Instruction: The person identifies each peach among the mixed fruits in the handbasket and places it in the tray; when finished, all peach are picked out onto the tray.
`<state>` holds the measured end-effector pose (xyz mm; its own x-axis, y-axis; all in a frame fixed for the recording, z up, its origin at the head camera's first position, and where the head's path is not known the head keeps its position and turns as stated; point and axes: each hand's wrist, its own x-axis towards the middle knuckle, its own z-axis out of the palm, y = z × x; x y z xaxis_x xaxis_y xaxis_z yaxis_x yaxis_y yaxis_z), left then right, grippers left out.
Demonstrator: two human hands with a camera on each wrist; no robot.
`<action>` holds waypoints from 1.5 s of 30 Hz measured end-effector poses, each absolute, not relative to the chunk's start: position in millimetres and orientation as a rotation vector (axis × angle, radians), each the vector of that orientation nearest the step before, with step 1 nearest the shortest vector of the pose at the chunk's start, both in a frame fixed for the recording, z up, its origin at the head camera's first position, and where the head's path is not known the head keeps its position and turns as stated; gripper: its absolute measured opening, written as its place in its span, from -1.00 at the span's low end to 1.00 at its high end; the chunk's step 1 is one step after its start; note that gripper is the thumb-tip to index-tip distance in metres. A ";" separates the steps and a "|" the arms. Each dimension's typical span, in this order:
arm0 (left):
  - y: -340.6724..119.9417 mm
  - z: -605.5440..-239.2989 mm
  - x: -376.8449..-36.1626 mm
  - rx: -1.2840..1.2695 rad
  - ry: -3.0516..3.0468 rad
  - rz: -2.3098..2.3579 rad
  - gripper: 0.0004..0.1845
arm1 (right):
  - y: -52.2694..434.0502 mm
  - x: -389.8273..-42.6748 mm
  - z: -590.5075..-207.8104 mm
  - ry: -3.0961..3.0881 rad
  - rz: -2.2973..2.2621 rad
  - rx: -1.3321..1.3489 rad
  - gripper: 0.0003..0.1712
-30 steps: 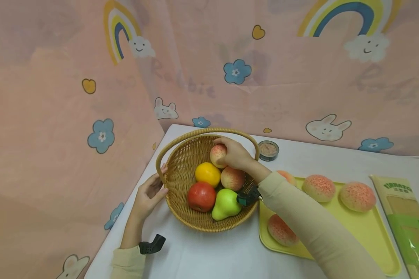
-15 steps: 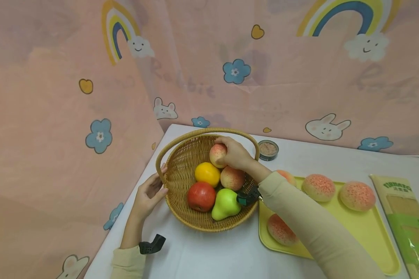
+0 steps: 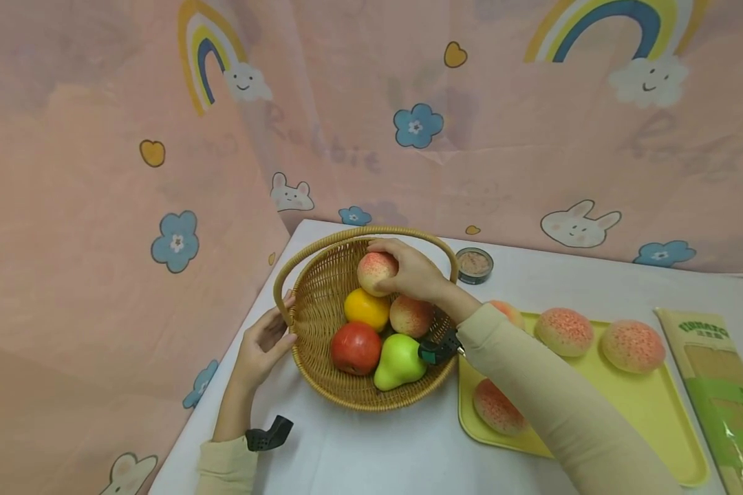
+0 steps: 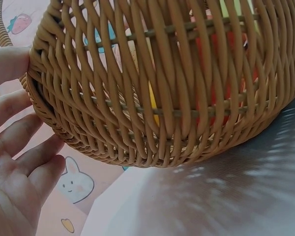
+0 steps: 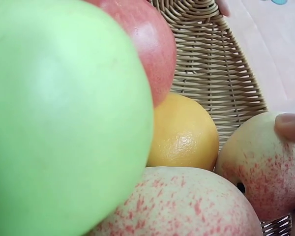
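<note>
A wicker basket (image 3: 322, 302) with a hoop handle stands on the white table. Inside lie an orange (image 3: 367, 309), a red apple (image 3: 355, 347), a green pear (image 3: 397, 361) and a peach (image 3: 411, 315). My right hand (image 3: 408, 269) grips a second peach (image 3: 373, 270) just above the orange at the basket's far side. The right wrist view shows that peach (image 5: 265, 164) with a fingertip on it, beside the orange (image 5: 184, 135) and the pear (image 5: 64, 113). My left hand (image 3: 261, 344) rests with straight fingers against the basket's left wall (image 4: 152, 98).
A yellow tray (image 3: 656, 419) to the right carries several peaches (image 3: 563, 331). A small round tin (image 3: 474, 265) stands behind the basket. A green packet (image 3: 724, 385) lies at the right edge. Pink printed cloth walls close the back and left.
My right hand has shifted the gripped peach slightly left and up, over the orange. The left hand and the basket have stayed put.
</note>
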<state>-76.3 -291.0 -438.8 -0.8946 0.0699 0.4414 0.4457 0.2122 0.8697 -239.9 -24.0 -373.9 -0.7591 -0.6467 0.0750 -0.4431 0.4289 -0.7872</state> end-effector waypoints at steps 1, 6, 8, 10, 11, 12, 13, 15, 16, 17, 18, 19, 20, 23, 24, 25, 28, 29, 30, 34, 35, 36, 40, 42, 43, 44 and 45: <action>-290.8 -438.7 -76.4 -0.483 -2.184 -1.735 -0.42 | -23.5 -239.6 -373.3 2.444 -1.235 -0.958 -0.24; -289.2 -437.5 -76.6 -0.468 -2.186 -1.751 -0.41 | -22.1 -239.4 -372.1 2.439 -1.218 -0.998 -0.26; -288.7 -437.3 -76.4 -0.454 -2.191 -1.758 -0.41 | -21.8 -239.7 -371.9 2.440 -1.209 -1.006 -0.27; -288.4 -437.7 -76.6 -0.457 -2.184 -1.760 -0.41 | -21.5 -239.6 -371.5 2.438 -1.201 -1.006 -0.27; -288.1 -437.7 -76.5 -0.458 -2.182 -1.760 -0.41 | -21.4 -239.3 -371.3 2.434 -1.199 -1.004 -0.27; -288.0 -438.3 -76.7 -0.469 -2.172 -1.757 -0.41 | -21.3 -239.2 -371.3 2.430 -1.200 -1.000 -0.27; -287.9 -439.0 -77.1 -0.481 -2.162 -1.752 -0.41 | -21.3 -239.0 -371.4 2.426 -1.200 -0.995 -0.28; -287.3 -440.0 -77.6 -0.499 -2.145 -1.749 -0.41 | -21.2 -238.6 -371.6 2.419 -1.203 -0.987 -0.28; -287.1 -440.5 -77.8 -0.504 -2.138 -1.749 -0.40 | -21.2 -238.3 -371.8 2.416 -1.206 -0.983 -0.28; -286.8 -440.3 -77.6 -0.495 -2.143 -1.751 -0.40 | -21.2 -238.2 -371.9 2.418 -1.204 -0.981 -0.28; -286.5 -440.7 -77.8 -0.496 -2.142 -1.748 -0.40 | -21.3 -238.2 -372.1 2.421 -1.204 -0.979 -0.29; -286.3 -440.5 -77.5 -0.490 -2.148 -1.751 -0.40 | -21.4 -238.1 -372.2 2.422 -1.203 -0.977 -0.29; -285.9 -440.1 -77.0 -0.480 -2.154 -1.754 -0.40 | -21.3 -238.0 -372.3 2.425 -1.200 -0.976 -0.28; -284.9 -439.5 -76.2 -0.463 -2.164 -1.763 -0.41 | -20.8 -237.3 -371.8 2.410 -1.220 -0.977 -0.27; -284.7 -439.5 -76.1 -0.462 -2.166 -1.765 -0.41 | -20.4 -236.9 -371.4 2.403 -1.229 -0.979 -0.27; -284.6 -439.6 -75.9 -0.463 -2.165 -1.768 -0.41 | -20.1 -236.5 -370.9 2.395 -1.237 -0.980 -0.26; -284.8 -440.1 -76.0 -0.471 -2.166 -1.769 -0.42 | -19.3 -234.8 -367.8 2.377 -1.253 -0.990 -0.23; -285.0 -440.3 -76.1 -0.476 -2.167 -1.767 -0.42 | -19.0 -233.8 -365.9 2.375 -1.253 -0.996 -0.21; -285.3 -440.4 -76.1 -0.481 -2.166 -1.766 -0.42 | -19.0 -233.0 -364.0 2.373 -1.252 -1.002 -0.21; -286.4 -439.8 -76.1 -0.485 -2.165 -1.767 -0.43 | -18.5 -228.9 -354.8 2.337 -1.270 -1.020 -0.20; -286.5 -439.5 -76.1 -0.486 -2.165 -1.768 -0.43 | -18.2 -227.9 -352.7 2.324 -1.277 -1.030 -0.21; -286.7 -439.0 -75.9 -0.486 -2.165 -1.771 -0.42 | -17.9 -226.9 -350.9 2.306 -1.287 -1.037 -0.22; -287.4 -437.5 -74.7 -0.474 -2.179 -1.758 -0.42 | -15.0 -221.4 -343.6 2.197 -1.352 -1.101 -0.25; -288.0 -437.0 -73.8 -0.465 -2.184 -1.753 -0.42 | -12.8 -217.6 -339.2 2.139 -1.386 -1.149 -0.25; -288.2 -436.7 -73.3 -0.459 -2.186 -1.751 -0.43 | -11.4 -215.3 -336.9 2.115 -1.399 -1.174 -0.25; -288.5 -436.5 -72.9 -0.457 -2.186 -1.755 -0.42 | -9.6 -212.8 -334.6 2.091 -1.413 -1.195 -0.26; -288.7 -436.4 -72.6 -0.455 -2.186 -1.757 -0.42 | -7.6 -210.0 -332.6 2.069 -1.421 -1.222 -0.25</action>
<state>-72.6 -288.7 -436.4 -0.9051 0.0579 0.4213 0.4239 0.2025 0.8828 -210.0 -7.6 -332.6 -0.5676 -0.8038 0.1781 -0.4547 0.1257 -0.8817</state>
